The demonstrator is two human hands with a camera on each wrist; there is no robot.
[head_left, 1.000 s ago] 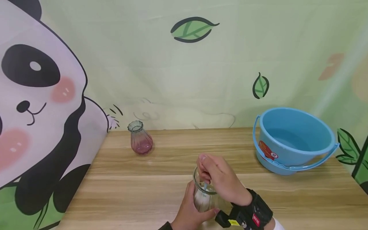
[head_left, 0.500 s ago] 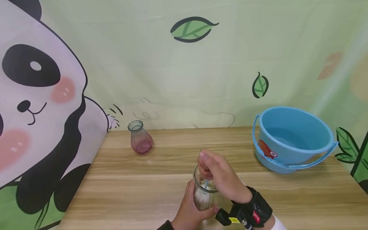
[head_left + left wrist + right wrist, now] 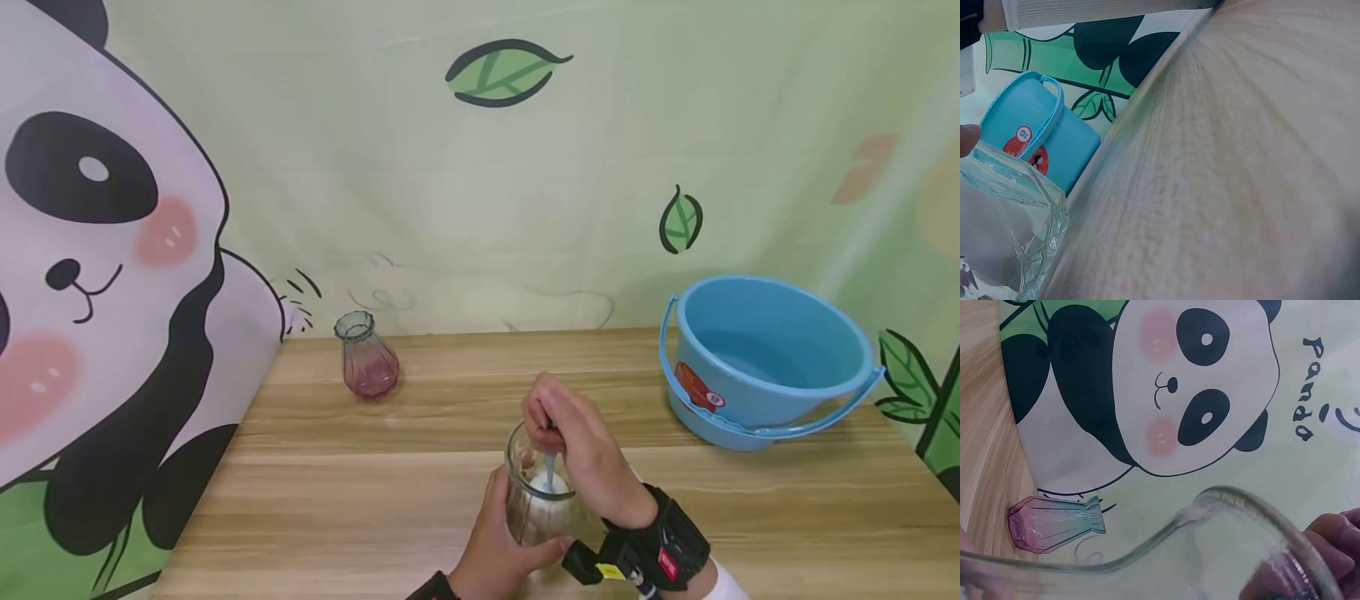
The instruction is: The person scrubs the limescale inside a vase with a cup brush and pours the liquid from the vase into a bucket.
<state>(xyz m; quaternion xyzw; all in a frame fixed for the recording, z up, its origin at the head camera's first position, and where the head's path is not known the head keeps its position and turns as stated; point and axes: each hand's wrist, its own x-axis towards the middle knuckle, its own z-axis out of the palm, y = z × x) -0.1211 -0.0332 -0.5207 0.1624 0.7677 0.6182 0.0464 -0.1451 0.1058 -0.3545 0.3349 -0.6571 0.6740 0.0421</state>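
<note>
My left hand (image 3: pixel 495 554) holds a clear glass vase (image 3: pixel 525 521) steady over the wooden table, thumb and fingers curled around its body. The glass shows thick and ribbed in the left wrist view, close to the tabletop. Above the vase mouth, my right hand (image 3: pixel 581 446) grips the handle of a bottle brush (image 3: pixel 550 481). Its pale blue-grey stem runs down into the vase, and its white rounded head sits just below the rim. My curled fingers hide most of the handle. In the right wrist view, the vase's flared neck (image 3: pixel 1229 494) crosses in front of my right fingers (image 3: pixel 1329 540).
A smaller pink and grey-blue glass vase (image 3: pixel 370 362) stands at the table's back left. At the back right is a light blue bucket (image 3: pixel 720 400), its handle lowered to the front. A panda-printed cloth (image 3: pixel 420 167) hangs behind the wooden table (image 3: pixel 337 492).
My right hand has risen slightly, and the brush's white head is higher inside the vase, with more of its stem showing. My left hand keeps its hold on the vase.
</note>
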